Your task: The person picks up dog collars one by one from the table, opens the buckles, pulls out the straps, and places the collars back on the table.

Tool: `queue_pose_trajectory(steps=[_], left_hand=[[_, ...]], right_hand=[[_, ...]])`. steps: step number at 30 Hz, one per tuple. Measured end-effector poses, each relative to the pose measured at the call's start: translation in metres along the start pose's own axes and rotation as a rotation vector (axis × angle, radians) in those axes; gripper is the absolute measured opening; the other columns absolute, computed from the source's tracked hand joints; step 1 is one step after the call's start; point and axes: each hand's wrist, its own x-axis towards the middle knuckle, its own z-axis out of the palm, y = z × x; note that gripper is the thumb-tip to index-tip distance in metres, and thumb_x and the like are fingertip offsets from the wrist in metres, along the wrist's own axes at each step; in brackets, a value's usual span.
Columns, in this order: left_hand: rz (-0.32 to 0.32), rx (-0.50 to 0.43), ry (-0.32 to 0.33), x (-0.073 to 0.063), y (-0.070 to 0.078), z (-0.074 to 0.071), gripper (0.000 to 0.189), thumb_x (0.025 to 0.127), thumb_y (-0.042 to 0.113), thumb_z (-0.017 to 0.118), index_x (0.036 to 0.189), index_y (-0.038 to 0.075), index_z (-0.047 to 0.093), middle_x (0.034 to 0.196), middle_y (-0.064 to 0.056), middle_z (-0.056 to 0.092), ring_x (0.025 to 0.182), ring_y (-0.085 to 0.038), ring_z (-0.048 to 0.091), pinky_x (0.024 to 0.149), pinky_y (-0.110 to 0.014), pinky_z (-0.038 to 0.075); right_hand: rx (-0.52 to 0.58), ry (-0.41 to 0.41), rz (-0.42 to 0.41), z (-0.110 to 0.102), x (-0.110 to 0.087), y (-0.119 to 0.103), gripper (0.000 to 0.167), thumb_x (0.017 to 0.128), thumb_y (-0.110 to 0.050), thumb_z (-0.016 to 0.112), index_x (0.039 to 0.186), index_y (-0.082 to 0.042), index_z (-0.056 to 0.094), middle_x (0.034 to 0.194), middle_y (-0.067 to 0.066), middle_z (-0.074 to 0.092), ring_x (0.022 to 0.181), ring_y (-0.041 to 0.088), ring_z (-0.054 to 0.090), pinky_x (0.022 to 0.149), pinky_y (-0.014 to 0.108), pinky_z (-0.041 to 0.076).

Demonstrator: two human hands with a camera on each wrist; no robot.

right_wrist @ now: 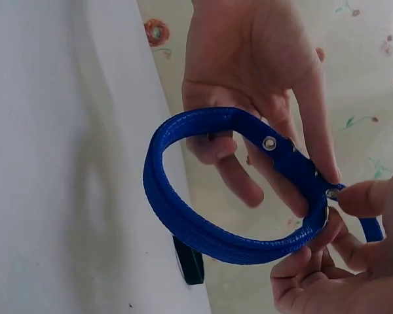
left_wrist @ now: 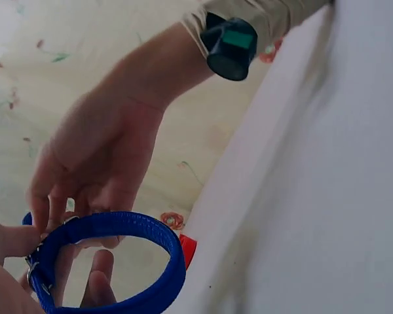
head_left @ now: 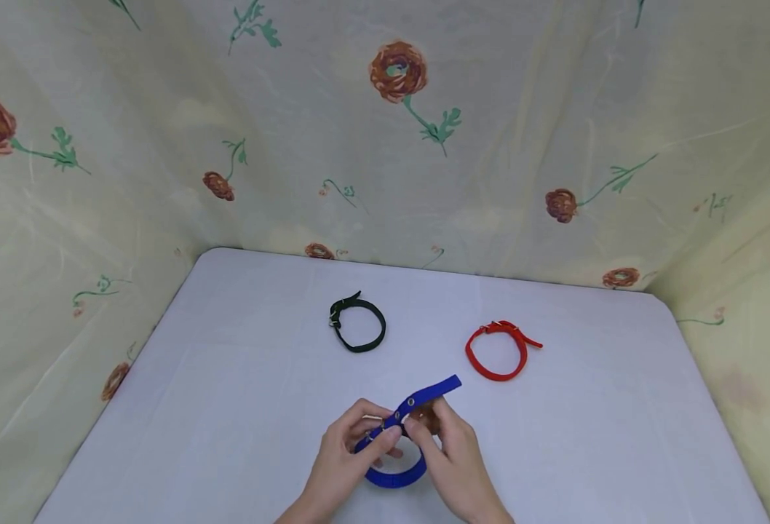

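A blue pet collar [head_left: 396, 479], bent into a loop, is held between both hands above the near part of the table. My left hand [head_left: 338, 457] grips it on the left by the buckle, with the thumb on top of the strap. On the other side my right hand [head_left: 452, 460] pinches the strap near its eyelets, and the free end sticks out up and to the right. In the right wrist view the collar [right_wrist: 203, 245] shows a metal eyelet inside its loop. Part of the buckle is hidden behind fingers.
A black collar [head_left: 365, 348] lies buckled at the back middle of the white table [head_left: 228, 349]. To the right is a red collar [head_left: 498, 376], also fastened in a loop. Flowered cloth [head_left: 490, 109] hangs behind and along both sides of the table.
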Motion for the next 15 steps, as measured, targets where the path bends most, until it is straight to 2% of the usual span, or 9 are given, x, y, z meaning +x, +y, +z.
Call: queue_pose_trajectory(steps=[3, 7, 10, 15], left_hand=[[-0.064, -0.093, -0.025, 0.0023, -0.0026, -0.0008, 0.039, 0.102, 0.04, 0.075, 0.13, 0.015, 0.062, 0.117, -0.007, 0.083, 0.098, -0.019, 0.081, 0.082, -0.031, 0.057], [-0.135, -0.183, -0.016, 0.0062, -0.0064, 0.0016, 0.037, 0.103, 0.041, 0.074, 0.128, 0.017, 0.061, 0.116, -0.005, 0.084, 0.103, -0.019, 0.081, 0.087, -0.032, 0.056], [-0.17, -0.207, 0.001, 0.0078, -0.0076, 0.0035, 0.035, 0.103, 0.042, 0.073, 0.126, 0.018, 0.062, 0.114, -0.004, 0.084, 0.104, -0.018, 0.081, 0.087, -0.032, 0.056], [-0.191, -0.211, 0.002, 0.0075, -0.0077, 0.0035, 0.035, 0.103, 0.042, 0.073, 0.126, 0.019, 0.062, 0.115, -0.005, 0.084, 0.104, -0.018, 0.081, 0.088, -0.032, 0.056]], right_hand=[[-0.03, 0.001, 0.022, 0.0025, 0.0014, 0.0001, 0.009, 0.109, -0.024, 0.065, 0.114, -0.017, 0.066, 0.093, -0.002, 0.066, 0.083, 0.008, 0.058, 0.074, 0.023, 0.049], [-0.081, 0.009, 0.042, 0.0047, 0.0026, 0.0001, 0.011, 0.107, -0.029, 0.069, 0.112, -0.019, 0.067, 0.089, -0.004, 0.064, 0.081, 0.008, 0.057, 0.069, 0.021, 0.046], [-0.114, 0.018, 0.038, 0.0055, 0.0032, 0.0013, 0.011, 0.106, -0.031, 0.07, 0.11, -0.021, 0.069, 0.088, -0.005, 0.063, 0.08, 0.007, 0.056, 0.068, 0.02, 0.045], [-0.141, 0.038, 0.016, 0.0071, 0.0029, 0.0043, 0.004, 0.105, -0.024, 0.072, 0.107, -0.023, 0.069, 0.088, -0.007, 0.062, 0.078, 0.006, 0.054, 0.068, 0.02, 0.045]])
